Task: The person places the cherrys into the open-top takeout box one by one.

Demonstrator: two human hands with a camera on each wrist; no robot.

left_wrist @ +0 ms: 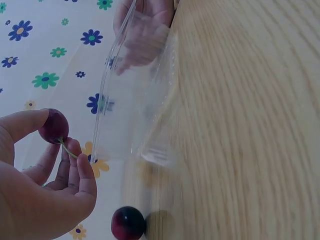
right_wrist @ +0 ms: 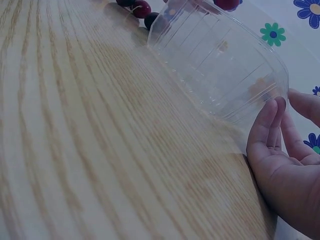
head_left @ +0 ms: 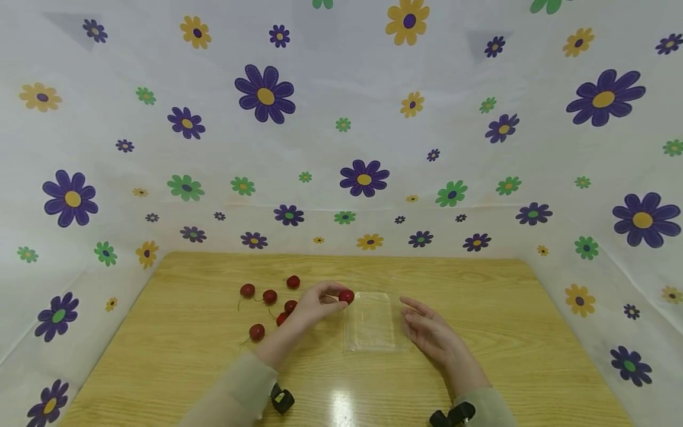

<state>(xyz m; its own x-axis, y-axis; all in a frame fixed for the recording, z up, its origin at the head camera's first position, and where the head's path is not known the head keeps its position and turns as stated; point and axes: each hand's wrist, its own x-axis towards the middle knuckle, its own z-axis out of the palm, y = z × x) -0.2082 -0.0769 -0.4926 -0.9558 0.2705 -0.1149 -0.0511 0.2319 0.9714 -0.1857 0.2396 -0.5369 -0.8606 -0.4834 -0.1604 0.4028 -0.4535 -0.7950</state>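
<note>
My left hand point(head_left: 319, 303) pinches a dark red cherry point(head_left: 346, 296) between thumb and fingers, at the left rim of a clear plastic container point(head_left: 372, 345). In the left wrist view the stem point(left_wrist: 69, 150) of this cherry hangs down toward the lower fingers. The container stands on the table, and nothing shows inside it. Beside its right side is my right hand point(head_left: 433, 337), fingers loosely extended and holding nothing. In the right wrist view those fingertips point(right_wrist: 270, 112) are right at the container's corner.
Several more cherries point(head_left: 257, 332) with stems lie scattered on the wooden table point(head_left: 181, 356) left of the container, some behind my left forearm. A white flower-printed sheet point(head_left: 320, 142) encloses the table at the back and both sides.
</note>
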